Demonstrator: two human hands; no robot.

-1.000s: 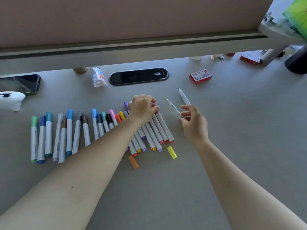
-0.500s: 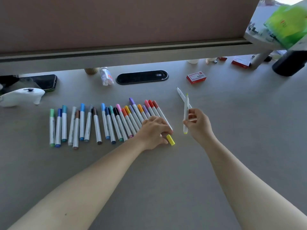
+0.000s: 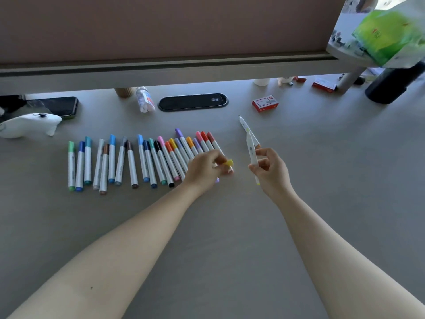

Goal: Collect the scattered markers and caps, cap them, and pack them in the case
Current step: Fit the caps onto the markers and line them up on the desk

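1. Yellow cap [image 3: 228, 162], small, stubby and probably smooth plastic, was pinched in the curled fingertips of the left hand [image 3: 205, 170], just above the near right end of the row of markers.
2. The uncapped marker [image 3: 252, 155], a slim white barrel with a yellow-green tip at each end, stood nearly upright in the right hand [image 3: 269, 171], whose thumb and fingers were closed around its lower half, just right of the cap.
3. Capping looked like the step in hand. To do it well, I judged the cap's open end should be lined up with one exposed tip and pushed straight along the barrel, not at an angle, until it seats.
4. The row of markers [image 3: 142, 157] lay side by side on the matte grey desk [image 3: 207, 249], white cylinders with coloured caps running from green and blue at the left to orange and red at the right.
5. A second bare marker [image 3: 243, 124] lay on the desk just beyond the right hand.
6. Farther off sat a small red box [image 3: 265, 103] and a dark oval cable port [image 3: 193, 102]. No case was visible.
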